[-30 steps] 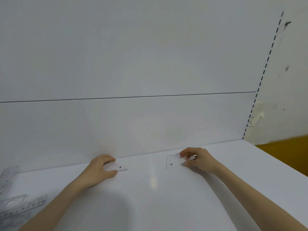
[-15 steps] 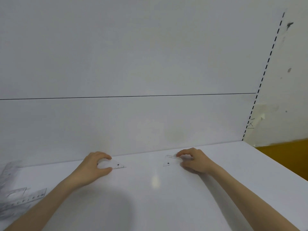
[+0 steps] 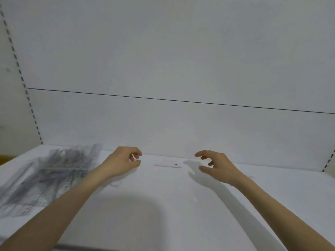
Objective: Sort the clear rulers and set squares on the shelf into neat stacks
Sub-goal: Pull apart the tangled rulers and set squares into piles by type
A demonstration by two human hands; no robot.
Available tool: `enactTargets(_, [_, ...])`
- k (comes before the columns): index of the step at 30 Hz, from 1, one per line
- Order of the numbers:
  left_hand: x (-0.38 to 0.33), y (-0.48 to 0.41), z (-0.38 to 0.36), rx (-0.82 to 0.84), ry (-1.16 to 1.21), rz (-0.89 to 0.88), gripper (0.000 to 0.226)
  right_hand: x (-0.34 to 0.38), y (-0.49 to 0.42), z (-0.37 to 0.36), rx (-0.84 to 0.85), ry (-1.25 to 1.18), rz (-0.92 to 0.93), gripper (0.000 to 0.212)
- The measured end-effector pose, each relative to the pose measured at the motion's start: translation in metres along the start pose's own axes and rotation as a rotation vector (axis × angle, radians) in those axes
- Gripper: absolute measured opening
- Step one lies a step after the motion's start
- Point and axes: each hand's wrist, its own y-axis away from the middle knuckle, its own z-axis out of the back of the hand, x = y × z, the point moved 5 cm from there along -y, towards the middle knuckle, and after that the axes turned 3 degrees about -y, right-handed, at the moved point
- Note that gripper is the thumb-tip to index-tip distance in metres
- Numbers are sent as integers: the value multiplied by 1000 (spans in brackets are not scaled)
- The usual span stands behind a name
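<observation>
Both hands are held over the white shelf, near its back panel. The left hand has its fingers curled loosely toward the thumb with a narrow gap between them, and nothing shows in its grasp. The right hand is spread wider, with its fingers bent and apart, and it holds nothing. Between the 2 hands, close to the back panel, 1 clear set square lies flat on the shelf, touched by neither hand; a small dark dot marks it. Far to the left lies a blurred, untidy heap of clear rulers, their printed scales showing as grey streaks. A faint clear piece lies just beside the left wrist; its shape cannot be made out.
</observation>
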Motion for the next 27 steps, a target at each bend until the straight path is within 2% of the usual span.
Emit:
enactTargets(2, [14, 19, 20, -1, -53, 16, 27, 26, -9, -17, 22, 16, 54, 35])
enactTargets(7, [62, 61, 66, -46, -174, 74, 22, 99, -28, -66, 51, 50, 144, 34])
enactTargets(18, [187, 133, 171, -73, -294, 42, 19, 253, -55, -170, -28, 256, 134, 32])
enactTargets(22, [228, 148, 187, -64, -273, 21, 22, 294, -59, -208, -50, 318, 92, 33])
enactTargets(27, [259, 153, 182, -15, -199, 11, 22, 321, -60, -246, 27, 321, 122, 29])
